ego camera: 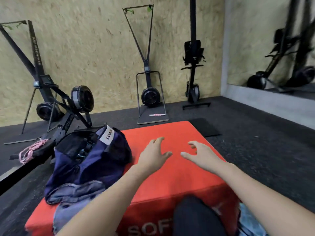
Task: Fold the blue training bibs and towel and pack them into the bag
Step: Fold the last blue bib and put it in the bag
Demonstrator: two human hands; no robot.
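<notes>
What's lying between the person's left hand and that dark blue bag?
Nothing: in the head view, only bare red top of the soft box shows between the left hand and the blue bag. The right hand hovers farther right.

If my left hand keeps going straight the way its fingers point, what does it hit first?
Probably nothing soon: the left hand points forward over the bare red box top; beyond its far edge lies dark floor. Height above the box is unclear.
</notes>
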